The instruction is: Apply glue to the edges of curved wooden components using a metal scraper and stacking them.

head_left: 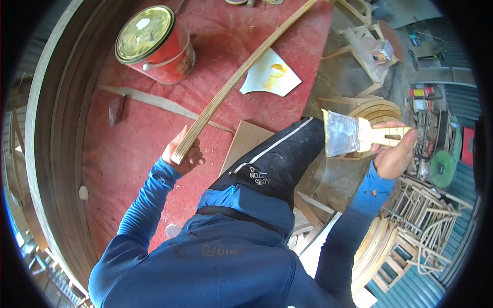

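My left hand (pixel 194 155) is closed around the near end of a long, narrow wooden strip (pixel 231 85), which slants up and away to the right over a red-covered surface (pixel 210 46). Off to the right, my right hand (pixel 394 160) grips the pale handle of a putty knife (pixel 343 134). Its wide metal blade points left and carries smears and a yellowish edge. Beyond the strip lies a white sheet (pixel 277 74) with yellow paste on it. Farther left stands a red bucket (pixel 177 64) with a gold-coloured lid.
A curved wooden rim (pixel 51 128) bounds the left side. A flat wooden slat (pixel 154 101) and a dark reddish piece (pixel 117 109) lie on the red cover. A board (pixel 247 137) sits by my leg. Stacked curved wooden parts (pixel 377 246) and chair frames (pixel 421 210) stand right.
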`<state>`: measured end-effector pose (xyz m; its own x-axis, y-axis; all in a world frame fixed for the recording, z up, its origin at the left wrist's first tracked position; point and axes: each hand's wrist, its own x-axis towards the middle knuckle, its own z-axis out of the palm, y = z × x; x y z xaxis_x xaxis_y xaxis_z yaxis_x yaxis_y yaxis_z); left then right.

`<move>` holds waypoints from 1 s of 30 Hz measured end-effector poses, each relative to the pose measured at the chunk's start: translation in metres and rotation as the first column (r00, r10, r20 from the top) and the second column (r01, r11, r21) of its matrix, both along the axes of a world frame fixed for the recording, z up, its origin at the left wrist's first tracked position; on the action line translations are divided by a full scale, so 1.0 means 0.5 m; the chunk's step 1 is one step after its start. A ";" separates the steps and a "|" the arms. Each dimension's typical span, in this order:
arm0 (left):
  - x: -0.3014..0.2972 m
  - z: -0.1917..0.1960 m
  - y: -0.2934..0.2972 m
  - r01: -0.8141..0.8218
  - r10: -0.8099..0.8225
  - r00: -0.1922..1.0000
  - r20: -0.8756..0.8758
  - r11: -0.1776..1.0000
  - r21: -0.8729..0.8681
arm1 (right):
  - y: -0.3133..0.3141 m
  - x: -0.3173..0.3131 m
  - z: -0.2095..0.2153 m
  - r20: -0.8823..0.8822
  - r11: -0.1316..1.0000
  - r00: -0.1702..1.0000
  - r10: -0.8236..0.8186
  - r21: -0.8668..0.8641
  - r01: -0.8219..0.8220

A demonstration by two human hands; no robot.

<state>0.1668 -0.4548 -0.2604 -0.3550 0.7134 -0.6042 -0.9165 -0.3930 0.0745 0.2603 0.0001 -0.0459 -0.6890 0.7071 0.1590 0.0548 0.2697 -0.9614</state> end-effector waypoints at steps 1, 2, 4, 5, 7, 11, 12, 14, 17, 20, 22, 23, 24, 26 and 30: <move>-0.003 -0.011 -0.004 0.014 -0.014 0.999 -0.035 1.000 -0.002 | 0.011 -0.017 -0.025 -0.110 0.975 0.993 0.053 -0.208 -0.075; -0.005 -0.022 -0.008 0.029 -0.029 0.997 -0.069 1.000 -0.007 | 0.027 -0.030 -0.060 -0.094 0.971 0.993 0.067 -0.221 -0.086; -0.007 -0.035 -0.010 0.006 -0.005 0.999 -0.046 1.000 0.017 | 0.039 -0.059 -0.113 -0.356 0.760 0.935 0.004 -0.607 -0.234; -0.008 -0.034 -0.008 0.004 -0.003 0.999 -0.045 1.000 0.011 | 0.030 -0.071 -0.120 -0.421 0.653 0.907 0.018 -0.682 -0.329; -0.010 -0.033 -0.007 0.007 -0.003 0.997 -0.071 0.998 0.057 | 0.020 -0.089 -0.152 -0.331 0.635 0.943 -0.008 -0.730 -0.251; -0.021 0.010 -0.002 -0.013 0.028 0.992 -0.123 0.993 0.119 | -0.025 -0.133 -0.172 -0.182 0.645 0.983 -0.040 -0.755 -0.113; -0.028 0.023 -0.001 -0.008 0.018 0.992 -0.125 0.997 0.078 | -0.032 -0.142 -0.173 -0.152 0.659 0.987 -0.045 -0.747 -0.085; -0.036 0.031 -0.001 -0.009 0.014 0.992 -0.124 0.999 0.038 | 0.011 -0.125 -0.208 -0.258 0.588 0.954 0.151 -0.752 -0.297; -0.046 0.024 -0.006 -0.031 0.030 0.998 -0.053 0.999 -0.029 | -0.029 -0.146 -0.222 -0.078 0.889 0.992 0.095 -0.443 -0.119; -0.046 0.005 -0.006 -0.016 0.003 0.993 -0.115 0.994 -0.112 | -0.049 -0.158 -0.234 0.194 0.982 0.963 0.189 -0.016 -0.190; -0.040 -0.008 -0.005 -0.003 -0.012 0.995 -0.094 0.988 -0.154 | -0.072 -0.167 -0.246 0.197 0.966 0.952 0.235 0.057 -0.251; -0.039 -0.007 -0.004 -0.016 0.007 0.998 -0.060 0.988 -0.152 | -0.076 -0.172 -0.260 0.167 0.958 0.953 0.253 0.092 -0.271; -0.039 -0.006 -0.005 0.004 -0.012 0.998 -0.059 0.992 -0.128 | -0.076 -0.175 -0.268 0.199 0.929 0.934 0.297 0.166 -0.331; -0.038 -0.009 -0.013 -0.036 0.031 0.999 -0.034 0.987 -0.157 | -0.082 -0.182 -0.296 0.221 0.921 0.928 0.300 0.186 -0.342; -0.033 -0.061 -0.038 -0.044 0.044 0.987 -0.156 0.999 0.009 | -0.096 -0.211 -0.299 0.302 0.773 0.888 0.348 0.444 -0.454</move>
<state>0.1504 -0.4738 -0.2907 -0.4760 0.6979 -0.5351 -0.8756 -0.4334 0.2135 0.1547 -0.0480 -0.1953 -0.9451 0.2219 0.2400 0.0020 0.7380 -0.6748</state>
